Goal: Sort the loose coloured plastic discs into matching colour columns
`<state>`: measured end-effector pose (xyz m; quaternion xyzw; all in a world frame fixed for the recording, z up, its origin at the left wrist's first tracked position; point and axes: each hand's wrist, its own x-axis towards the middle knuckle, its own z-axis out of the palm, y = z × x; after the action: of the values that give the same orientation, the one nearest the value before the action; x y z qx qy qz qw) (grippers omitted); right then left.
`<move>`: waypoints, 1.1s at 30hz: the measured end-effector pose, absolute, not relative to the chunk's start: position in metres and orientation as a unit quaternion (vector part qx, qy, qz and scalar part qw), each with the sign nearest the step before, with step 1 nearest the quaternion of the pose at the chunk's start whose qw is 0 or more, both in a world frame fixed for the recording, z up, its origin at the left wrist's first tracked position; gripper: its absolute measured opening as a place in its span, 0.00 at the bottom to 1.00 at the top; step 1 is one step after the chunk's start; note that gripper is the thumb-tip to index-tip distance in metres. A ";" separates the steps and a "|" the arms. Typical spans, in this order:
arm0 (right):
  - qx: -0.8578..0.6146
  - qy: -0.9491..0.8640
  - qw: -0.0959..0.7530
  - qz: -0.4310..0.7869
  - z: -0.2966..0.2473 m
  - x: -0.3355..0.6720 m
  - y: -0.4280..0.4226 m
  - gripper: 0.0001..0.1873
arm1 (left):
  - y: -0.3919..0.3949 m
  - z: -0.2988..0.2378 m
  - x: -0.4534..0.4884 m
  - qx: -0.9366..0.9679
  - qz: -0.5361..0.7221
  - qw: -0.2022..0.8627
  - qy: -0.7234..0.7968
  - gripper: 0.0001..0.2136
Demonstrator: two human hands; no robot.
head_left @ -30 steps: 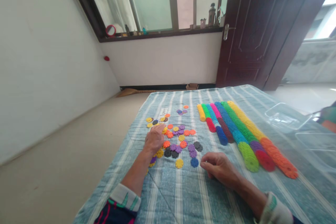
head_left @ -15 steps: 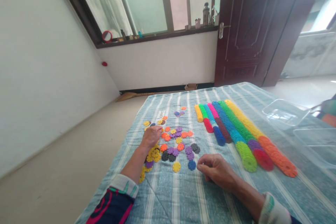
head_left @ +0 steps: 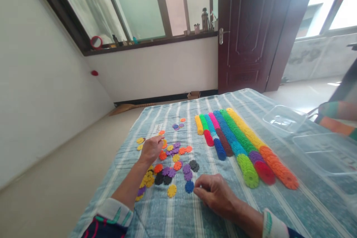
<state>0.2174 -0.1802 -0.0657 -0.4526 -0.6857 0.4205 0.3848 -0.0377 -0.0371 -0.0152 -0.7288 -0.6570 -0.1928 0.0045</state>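
My left hand [head_left: 152,150] is over the far left part of a loose spread of notched plastic discs, its thumb and fingers pinched together. Whatever is between those fingertips is hidden. An orange disc [head_left: 161,132] lies just beyond them, and yellow discs [head_left: 147,178] are beneath the wrist. My right hand [head_left: 216,193] rests on the striped cloth with curled fingers, nothing visible in them. Its fingertips are beside a blue disc [head_left: 189,187]. Purple discs [head_left: 187,172], black discs [head_left: 194,165] and a single yellow disc [head_left: 171,191] lie between the hands.
Long overlapping rows of discs, sorted by colour, include a green row [head_left: 237,130] and an orange stretch [head_left: 279,167], right of the loose ones. Two clear plastic containers [head_left: 284,119] stand farther right. A small paper label [head_left: 157,129] lies on the striped cloth [head_left: 156,115].
The whole view has swung, so everything appears farther left. My left hand has shifted slightly right and away over the discs. My right hand stays by the blue disc.
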 end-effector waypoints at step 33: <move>-0.432 -0.705 0.367 0.427 -0.064 0.217 -0.176 0.06 | 0.015 -0.043 0.106 -0.807 -0.211 -0.034 -0.550 0.16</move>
<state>0.2173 -0.1763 -0.0636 -0.4318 -0.7048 0.4269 0.3668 0.1057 0.0147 -0.0426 -0.8071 -0.5503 -0.2113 -0.0337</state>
